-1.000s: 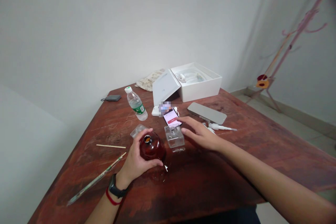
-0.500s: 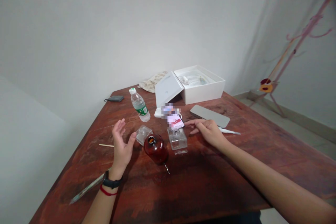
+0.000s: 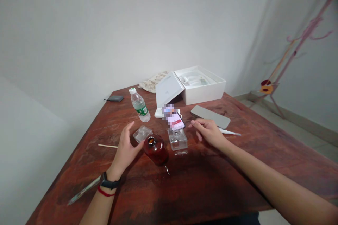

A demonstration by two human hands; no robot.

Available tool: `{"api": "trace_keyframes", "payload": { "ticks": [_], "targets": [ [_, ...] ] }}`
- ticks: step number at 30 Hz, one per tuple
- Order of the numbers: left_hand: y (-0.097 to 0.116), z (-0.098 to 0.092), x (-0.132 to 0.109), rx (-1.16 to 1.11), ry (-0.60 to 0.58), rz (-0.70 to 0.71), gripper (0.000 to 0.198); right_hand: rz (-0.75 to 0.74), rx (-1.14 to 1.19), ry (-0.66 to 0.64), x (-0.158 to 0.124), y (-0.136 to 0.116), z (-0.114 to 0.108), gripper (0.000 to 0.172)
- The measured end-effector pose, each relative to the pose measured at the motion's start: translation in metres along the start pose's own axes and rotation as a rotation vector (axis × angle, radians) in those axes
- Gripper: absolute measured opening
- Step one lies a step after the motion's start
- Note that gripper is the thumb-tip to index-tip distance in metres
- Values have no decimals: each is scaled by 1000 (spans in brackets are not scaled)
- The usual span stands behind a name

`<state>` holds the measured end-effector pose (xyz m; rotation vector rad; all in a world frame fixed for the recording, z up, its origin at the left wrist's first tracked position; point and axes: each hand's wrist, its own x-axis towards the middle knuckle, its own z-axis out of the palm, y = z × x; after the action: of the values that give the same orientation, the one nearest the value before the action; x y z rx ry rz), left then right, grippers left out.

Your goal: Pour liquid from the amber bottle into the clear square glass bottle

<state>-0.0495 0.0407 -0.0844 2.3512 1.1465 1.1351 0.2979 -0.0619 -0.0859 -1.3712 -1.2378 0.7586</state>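
My left hand [image 3: 128, 148] is open, thumb and fingers spread, holding nothing. Its thumb reaches the left side of an amber glass bottle [image 3: 156, 153] with an open metal-rimmed neck; contact is hard to tell. A clear plastic square piece [image 3: 143, 134] lies behind that thumb. My right hand [image 3: 207, 132] hovers right of the smartphone [image 3: 176, 122], fingers curled in and nothing visible in them. In front of the phone stands a clear block-shaped container [image 3: 177, 140]. A small twisted metal piece [image 3: 166, 169] lies by the amber bottle.
Behind are a water bottle [image 3: 139, 105], a white box [image 3: 204, 93] with its tilted lid [image 3: 167, 89], and a cloth [image 3: 153, 82]. A grey flat case [image 3: 211, 116] and white pen-like tool [image 3: 229, 132] lie right. Leftward are a thin stick [image 3: 107, 146] and a long clear tube [image 3: 84, 191].
My left hand has moved right and down, bringing its thumb to the amber bottle. My right hand's outstretched index finger has curled in, drawing back from the phone.
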Motion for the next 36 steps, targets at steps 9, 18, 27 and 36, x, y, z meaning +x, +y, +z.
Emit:
{"api": "trace_keyframes", "payload": {
  "ticks": [9,18,27,36],
  "targets": [
    [-5,4,-3,50,-78,-87,99,11,6,10,4,0,-3,72],
    [4,1,-4,70,-130,-192,94,5,2,56,5,2,-4,70],
    [9,-3,-3,73,-47,-175,90,-2,7,149,8,3,-7,69],
    [28,-22,8,23,105,-115,82,19,21,137,3,3,-1,67]
  ]
}}
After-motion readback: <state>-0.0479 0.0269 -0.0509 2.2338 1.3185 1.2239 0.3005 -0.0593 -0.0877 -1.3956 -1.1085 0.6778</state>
